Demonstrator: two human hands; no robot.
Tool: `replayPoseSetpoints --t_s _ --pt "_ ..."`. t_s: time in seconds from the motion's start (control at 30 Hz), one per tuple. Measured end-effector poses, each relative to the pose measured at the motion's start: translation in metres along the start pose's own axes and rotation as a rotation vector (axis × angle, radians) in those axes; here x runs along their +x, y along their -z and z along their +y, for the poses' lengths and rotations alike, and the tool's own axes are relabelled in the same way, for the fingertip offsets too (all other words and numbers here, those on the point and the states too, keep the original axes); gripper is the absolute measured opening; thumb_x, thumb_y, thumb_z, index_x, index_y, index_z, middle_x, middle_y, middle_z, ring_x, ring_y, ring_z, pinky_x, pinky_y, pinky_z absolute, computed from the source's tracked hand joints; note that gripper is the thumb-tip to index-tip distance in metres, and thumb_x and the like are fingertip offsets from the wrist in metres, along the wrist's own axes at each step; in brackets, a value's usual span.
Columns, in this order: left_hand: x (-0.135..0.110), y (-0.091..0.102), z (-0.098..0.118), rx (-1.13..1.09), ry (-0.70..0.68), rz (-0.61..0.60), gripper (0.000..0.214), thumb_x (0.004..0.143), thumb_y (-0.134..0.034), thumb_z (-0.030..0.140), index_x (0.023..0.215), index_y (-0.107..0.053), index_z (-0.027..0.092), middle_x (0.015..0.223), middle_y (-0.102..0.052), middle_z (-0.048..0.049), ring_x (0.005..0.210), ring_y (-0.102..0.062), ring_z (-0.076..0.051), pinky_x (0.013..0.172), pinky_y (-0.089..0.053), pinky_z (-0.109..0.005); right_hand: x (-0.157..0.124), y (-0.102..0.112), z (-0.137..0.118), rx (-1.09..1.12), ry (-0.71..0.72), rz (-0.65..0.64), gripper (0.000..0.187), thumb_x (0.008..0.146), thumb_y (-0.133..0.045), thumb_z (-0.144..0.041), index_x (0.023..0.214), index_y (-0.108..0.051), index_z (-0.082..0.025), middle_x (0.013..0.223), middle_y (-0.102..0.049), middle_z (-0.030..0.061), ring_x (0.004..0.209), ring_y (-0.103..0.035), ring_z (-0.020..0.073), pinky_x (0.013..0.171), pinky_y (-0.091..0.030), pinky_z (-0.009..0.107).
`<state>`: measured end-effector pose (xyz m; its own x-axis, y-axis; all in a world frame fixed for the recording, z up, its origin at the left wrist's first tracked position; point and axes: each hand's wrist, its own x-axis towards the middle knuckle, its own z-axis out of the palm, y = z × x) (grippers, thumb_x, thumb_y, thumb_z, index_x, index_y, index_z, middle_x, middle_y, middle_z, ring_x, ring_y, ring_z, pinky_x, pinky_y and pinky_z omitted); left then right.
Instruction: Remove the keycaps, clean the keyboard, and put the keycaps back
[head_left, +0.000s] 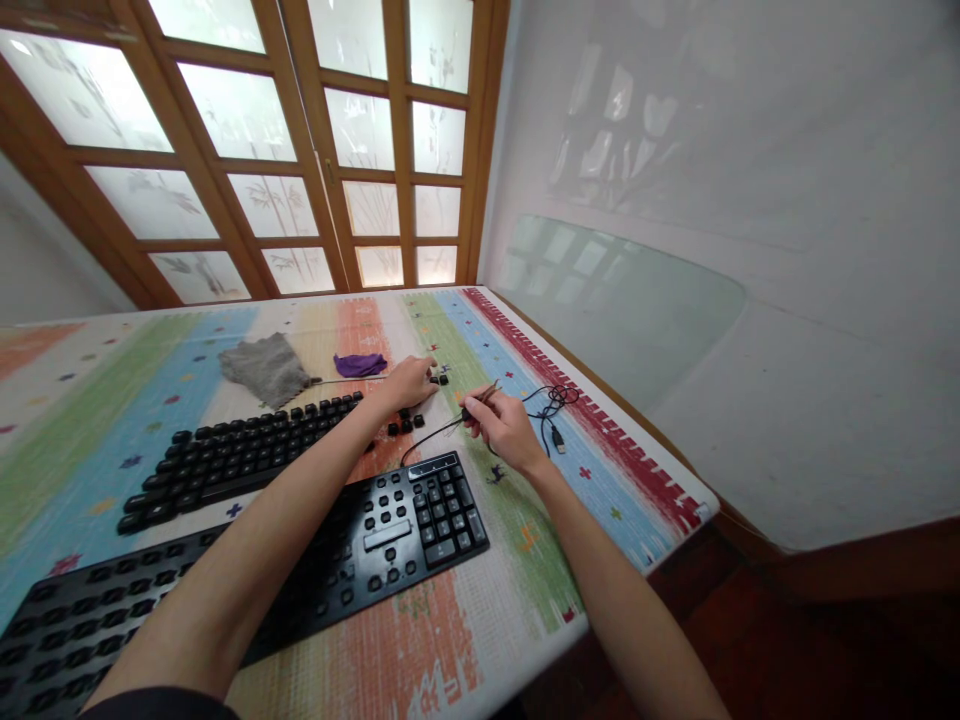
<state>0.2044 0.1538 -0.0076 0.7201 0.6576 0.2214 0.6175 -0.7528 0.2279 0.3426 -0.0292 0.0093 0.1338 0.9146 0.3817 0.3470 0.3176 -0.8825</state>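
My left hand reaches over the keyboard, its fingertips closed on a small black keycap on the cloth. Right beside it sits another loose keycap. My right hand pinches a thin wire tool that looks like a keycap puller; its dark part shows at the fingertips. Below my arms lies a black keyboard, its main area stripped of most keycaps, with the number pad still capped. Rows of removed keycaps stand behind it, and a few more lie near my left wrist.
A grey cloth and a purple cloth lie toward the back. The keyboard's coiled cable with its USB plug rests on the right. The striped tablecloth ends at the table's right edge, beside a wall.
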Motion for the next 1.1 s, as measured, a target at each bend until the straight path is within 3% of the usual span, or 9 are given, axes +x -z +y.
replayPoseSetpoints --t_s 0.17,0.37,0.67,0.83,0.97,1.1 --pt "-0.002 0.008 -0.004 -0.049 0.001 0.029 0.038 0.081 -0.061 0.027 0.117 -0.061 0.014 0.106 -0.07 -0.0101 0.109 -0.06 -0.027 0.096 -0.047 -0.037 -0.001 0.0 -0.002 0.095 -0.056 -0.06 0.029 0.086 -0.056 -0.043 0.083 -0.062 -0.015 0.061 -0.059 -0.0002 0.049 -0.052 0.0104 0.047 -0.042 0.022" --pt "-0.005 0.022 -0.021 -0.103 0.066 0.099 0.033 0.092 -0.043 0.026 0.116 -0.062 0.013 0.111 -0.07 -0.0115 0.105 -0.064 -0.024 0.096 -0.047 -0.038 -0.001 0.002 0.0 0.081 -0.071 -0.133 0.029 0.086 -0.057 -0.043 0.081 -0.062 -0.015 0.06 -0.06 0.0002 0.048 -0.053 0.0102 0.047 -0.042 0.022" --pt "-0.026 0.03 -0.035 -0.127 0.06 0.088 0.028 0.084 -0.049 0.02 0.101 -0.07 0.014 0.103 -0.073 -0.0103 0.098 -0.067 -0.023 0.092 -0.05 -0.036 -0.003 0.005 -0.003 0.052 -0.06 -0.268 0.032 0.086 -0.059 -0.045 0.078 -0.062 -0.014 0.059 -0.059 -0.0002 0.047 -0.052 0.0101 0.048 -0.041 0.022" --pt "-0.04 0.037 -0.018 -0.136 -0.003 0.103 0.026 0.085 -0.049 0.02 0.1 -0.071 0.016 0.101 -0.073 -0.0081 0.1 -0.065 -0.023 0.095 -0.048 -0.037 -0.004 0.002 -0.007 0.037 -0.049 -0.341 0.035 0.085 -0.059 -0.05 0.076 -0.06 -0.015 0.059 -0.057 -0.001 0.049 -0.052 0.0103 0.049 -0.042 0.022" --pt "-0.062 0.041 0.009 -0.18 -0.107 0.14 0.027 0.089 -0.047 0.024 0.103 -0.069 0.016 0.104 -0.072 -0.0089 0.102 -0.063 -0.023 0.095 -0.047 -0.038 -0.005 0.001 -0.009 0.041 -0.032 -0.367 0.037 0.085 -0.059 -0.051 0.075 -0.06 -0.016 0.058 -0.057 -0.0018 0.048 -0.051 0.0099 0.05 -0.042 0.022" --pt "-0.083 0.041 0.036 -0.246 -0.176 0.091 0.025 0.089 -0.049 0.023 0.103 -0.069 0.016 0.103 -0.072 -0.0087 0.098 -0.063 -0.022 0.092 -0.048 -0.036 -0.007 0.002 -0.008 0.088 -0.05 -0.408 0.038 0.083 -0.063 -0.052 0.071 -0.06 -0.016 0.056 -0.058 -0.0015 0.046 -0.053 0.0102 0.047 -0.043 0.022"
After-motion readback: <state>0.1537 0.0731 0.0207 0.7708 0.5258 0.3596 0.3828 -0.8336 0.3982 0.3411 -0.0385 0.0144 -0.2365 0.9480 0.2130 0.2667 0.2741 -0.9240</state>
